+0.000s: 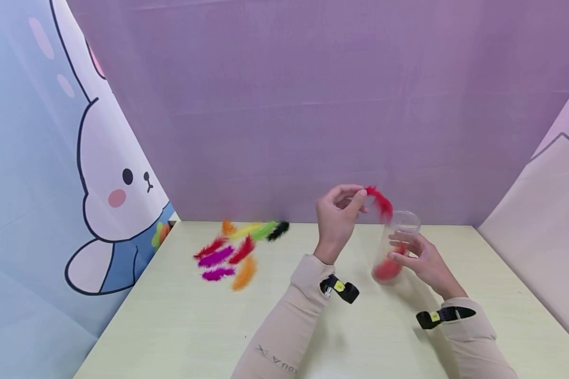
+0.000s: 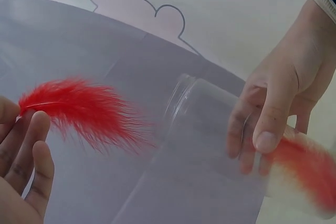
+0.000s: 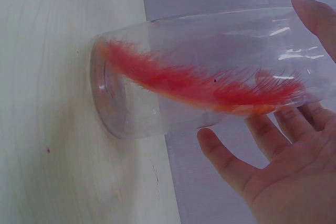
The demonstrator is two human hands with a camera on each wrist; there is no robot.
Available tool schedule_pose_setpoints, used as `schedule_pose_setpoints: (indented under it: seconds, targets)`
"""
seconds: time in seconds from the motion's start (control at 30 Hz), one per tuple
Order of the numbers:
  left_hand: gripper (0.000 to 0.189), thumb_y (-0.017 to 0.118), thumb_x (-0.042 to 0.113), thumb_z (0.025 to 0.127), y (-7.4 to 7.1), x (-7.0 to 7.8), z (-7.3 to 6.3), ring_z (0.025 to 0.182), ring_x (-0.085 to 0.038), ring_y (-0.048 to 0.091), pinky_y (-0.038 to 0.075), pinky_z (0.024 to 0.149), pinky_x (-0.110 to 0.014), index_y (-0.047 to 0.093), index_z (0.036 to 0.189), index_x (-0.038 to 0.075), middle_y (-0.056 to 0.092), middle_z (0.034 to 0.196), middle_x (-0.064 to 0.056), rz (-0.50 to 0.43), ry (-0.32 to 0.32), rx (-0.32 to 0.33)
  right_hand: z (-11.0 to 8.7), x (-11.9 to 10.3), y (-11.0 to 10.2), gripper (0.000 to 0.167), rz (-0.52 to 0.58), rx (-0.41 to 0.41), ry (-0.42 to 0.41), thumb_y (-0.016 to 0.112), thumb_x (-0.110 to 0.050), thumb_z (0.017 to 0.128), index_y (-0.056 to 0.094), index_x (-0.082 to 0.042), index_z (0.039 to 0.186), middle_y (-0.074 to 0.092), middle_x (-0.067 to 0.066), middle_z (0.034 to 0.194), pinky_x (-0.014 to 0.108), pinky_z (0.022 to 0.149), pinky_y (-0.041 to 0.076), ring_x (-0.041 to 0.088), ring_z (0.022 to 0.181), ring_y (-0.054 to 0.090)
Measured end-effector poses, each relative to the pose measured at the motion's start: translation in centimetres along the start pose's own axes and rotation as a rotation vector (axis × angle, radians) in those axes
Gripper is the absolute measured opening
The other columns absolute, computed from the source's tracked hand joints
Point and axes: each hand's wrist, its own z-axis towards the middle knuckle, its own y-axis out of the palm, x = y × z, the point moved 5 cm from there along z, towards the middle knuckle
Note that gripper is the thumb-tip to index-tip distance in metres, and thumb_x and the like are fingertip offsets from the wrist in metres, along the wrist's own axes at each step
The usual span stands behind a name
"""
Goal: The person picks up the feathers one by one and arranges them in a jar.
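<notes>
My left hand (image 1: 336,218) pinches a red feather (image 1: 380,202) by its quill end, between thumb and forefinger. The feather's fluffy tip hangs beside the mouth of a clear jar (image 1: 383,242), apart from it in the left wrist view. My right hand (image 1: 429,263) grips the jar around its upper part, thumb on one side and fingers on the other. Inside the jar lie a red feather (image 3: 173,80) and something orange (image 3: 257,109) along its lower edge. The jar leans a little; whether its base touches the table, I cannot tell.
Several loose feathers lie at the table's left: purple (image 1: 216,256), red (image 1: 242,249), orange (image 1: 244,273), yellow (image 1: 246,230), green (image 1: 264,230) and black (image 1: 278,231). A purple cloth (image 1: 284,116) hangs behind the pale table (image 1: 180,326).
</notes>
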Motion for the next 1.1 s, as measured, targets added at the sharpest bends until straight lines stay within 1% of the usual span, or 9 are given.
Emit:
schedule_pose_setpoints:
  seconds: [0.1, 0.17, 0.37, 0.57, 0.67, 0.8, 0.9, 1.0, 1.1]
  targets:
    - [0.016, 0.073, 0.016, 0.095, 0.3, 0.0, 0.1, 0.062, -0.007, 0.070, 0.057, 0.060, -0.025, 0.075, 0.105, 0.004, 0.078, 0.096, -0.016, -0.006, 0.004, 0.007, 0.0, 0.0, 0.0, 0.063, -0.003, 0.004, -0.001, 0.074, -0.035, 0.095, 0.047, -0.015, 0.148, 0.062, 0.006, 0.140, 0.012, 0.093, 0.047, 0.026, 0.131, 0.057]
    - [0.016, 0.073, 0.016, 0.095, 0.5, 0.0, 0.1, 0.062, -0.008, 0.070, 0.059, 0.061, -0.028, 0.075, 0.105, 0.004, 0.078, 0.096, -0.016, -0.016, 0.005, 0.008, 0.1, 0.1, 0.0, 0.062, -0.005, 0.005, -0.002, 0.073, -0.035, 0.095, 0.048, -0.015, 0.148, 0.062, 0.008, 0.140, 0.012, 0.093, 0.047, 0.027, 0.132, 0.056]
    - [0.016, 0.073, 0.017, 0.096, 1.4, -0.4, 0.1, 0.064, -0.023, 0.073, 0.062, 0.066, -0.049, 0.075, 0.104, 0.004, 0.078, 0.095, -0.017, -0.044, 0.010, 0.010, 0.3, 0.3, 0.1, 0.061, 0.006, 0.001, 0.001, 0.073, -0.036, 0.095, 0.049, -0.015, 0.147, 0.062, 0.007, 0.138, 0.012, 0.092, 0.046, 0.037, 0.135, 0.053]
    - [0.017, 0.073, 0.019, 0.096, 2.1, -0.6, -0.1, 0.067, -0.029, 0.074, 0.062, 0.066, -0.048, 0.075, 0.105, 0.005, 0.078, 0.097, -0.018, -0.044, 0.005, 0.002, 0.3, 0.5, 0.1, 0.062, 0.022, -0.005, 0.004, 0.074, -0.036, 0.095, 0.048, -0.015, 0.147, 0.062, 0.001, 0.136, 0.012, 0.092, 0.047, 0.039, 0.135, 0.054]
    - [0.017, 0.073, 0.018, 0.096, 2.4, -0.7, -0.3, 0.067, -0.031, 0.074, 0.061, 0.068, -0.054, 0.075, 0.104, 0.004, 0.077, 0.097, -0.019, -0.063, -0.004, 0.005, 0.4, 0.5, 0.2, 0.064, 0.027, -0.008, 0.006, 0.074, -0.036, 0.095, 0.047, -0.013, 0.149, 0.061, 0.004, 0.137, 0.012, 0.092, 0.047, 0.039, 0.135, 0.054]
    - [0.017, 0.073, 0.017, 0.096, 2.9, -0.8, -0.3, 0.068, -0.039, 0.073, 0.058, 0.070, -0.062, 0.074, 0.104, 0.003, 0.076, 0.096, -0.022, -0.097, -0.012, 0.010, 0.4, 0.6, 0.2, 0.067, 0.018, -0.009, 0.014, 0.073, -0.037, 0.095, 0.045, -0.010, 0.150, 0.059, 0.015, 0.142, 0.014, 0.093, 0.046, 0.039, 0.135, 0.054]
    - [0.017, 0.073, 0.017, 0.096, 3.1, -0.7, -0.4, 0.069, -0.043, 0.072, 0.058, 0.070, -0.063, 0.075, 0.105, 0.003, 0.076, 0.097, -0.022, -0.107, -0.012, 0.009, 0.4, 0.6, 0.2, 0.068, 0.006, -0.010, 0.021, 0.073, -0.038, 0.095, 0.045, -0.010, 0.150, 0.057, 0.019, 0.144, 0.023, 0.098, 0.047, 0.040, 0.136, 0.053]
    - [0.017, 0.073, 0.018, 0.096, 3.2, -0.6, -0.5, 0.069, -0.041, 0.072, 0.059, 0.070, -0.060, 0.075, 0.105, 0.004, 0.077, 0.098, -0.021, -0.098, -0.011, 0.005, 0.3, 0.5, 0.2, 0.067, 0.004, -0.012, 0.025, 0.072, -0.038, 0.096, 0.045, -0.011, 0.150, 0.057, 0.020, 0.145, 0.034, 0.101, 0.047, 0.040, 0.136, 0.053]
    - [0.017, 0.073, 0.020, 0.096, 3.3, -0.7, -0.6, 0.069, -0.036, 0.073, 0.062, 0.068, -0.051, 0.075, 0.105, 0.006, 0.077, 0.097, -0.018, -0.070, -0.014, 0.001, 0.3, 0.5, 0.2, 0.066, 0.004, -0.010, 0.022, 0.072, -0.038, 0.096, 0.046, -0.012, 0.150, 0.057, 0.021, 0.145, 0.032, 0.101, 0.047, 0.039, 0.136, 0.053]
